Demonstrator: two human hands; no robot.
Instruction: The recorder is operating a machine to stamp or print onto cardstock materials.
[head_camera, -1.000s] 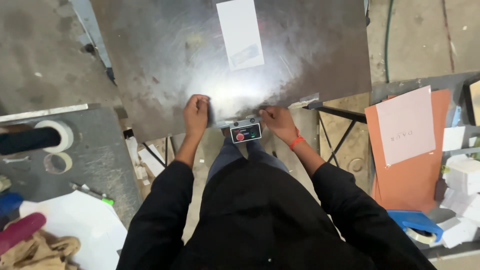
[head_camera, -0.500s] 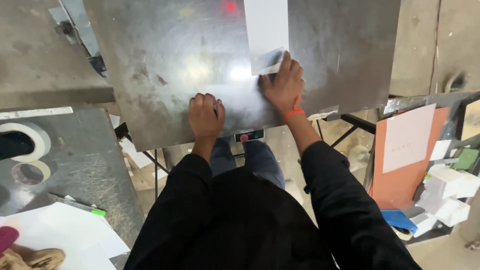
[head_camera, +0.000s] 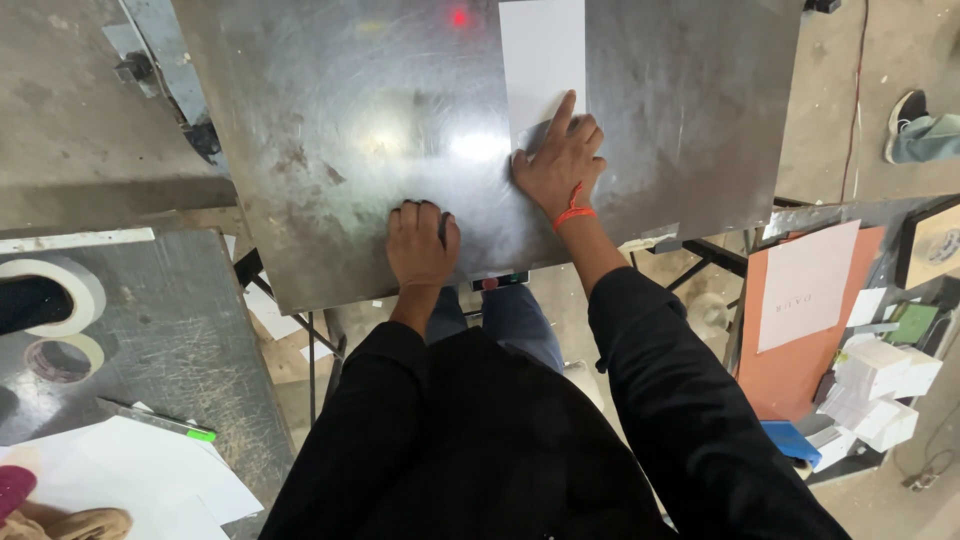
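Fingers of the right hand (head_camera: 556, 165) are lying spread and flat, pressing on the near end of a white sheet (head_camera: 542, 62), with the index finger pointing away along it; an orange band (head_camera: 572, 213) is circling that wrist. The sheet is lying lengthwise on a steel plate (head_camera: 330, 130), running from the hand toward the plate's far edge, right of the middle. The left hand (head_camera: 420, 243) is resting palm down near the plate's near edge, its fingers pressed together and curled under at the tips, holding nothing. A red dot (head_camera: 458, 17) is glowing on the plate just left of the sheet, close to the far edge. A small control box (head_camera: 500, 281) is sitting under the near edge between the two wrists. Left of the plate, tape rolls (head_camera: 62, 300) are lying on a grey bench (head_camera: 150, 330). Right of it, a paper (head_camera: 806, 285) is lying on an orange board (head_camera: 790, 385).
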